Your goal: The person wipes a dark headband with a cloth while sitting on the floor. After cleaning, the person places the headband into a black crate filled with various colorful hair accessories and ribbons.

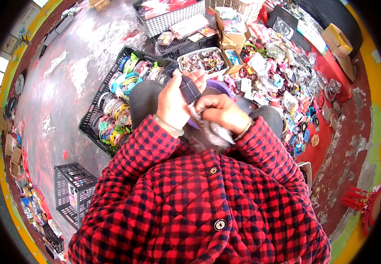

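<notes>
My left hand (172,103) is raised over my lap, palm turned inward, with a dark navy fabric band (190,91) held between its thumb and fingers. Beside it, my right hand (223,112) pinches the lower part of the band, where a grey-and-white patterned cloth (217,133) hangs down, slightly blurred. Whether band and cloth are one piece I cannot tell. Under my hands, between my knees, is a purple basin (222,87), mostly hidden.
On the left, a black crate (92,110) holds many hair bands. Beyond my hands stands a white basket (225,69) of small accessories. A heap of packaged trinkets (283,79) spreads to the right. Another black crate (74,187) sits at lower left, and a grey-white basket (168,23) farther off.
</notes>
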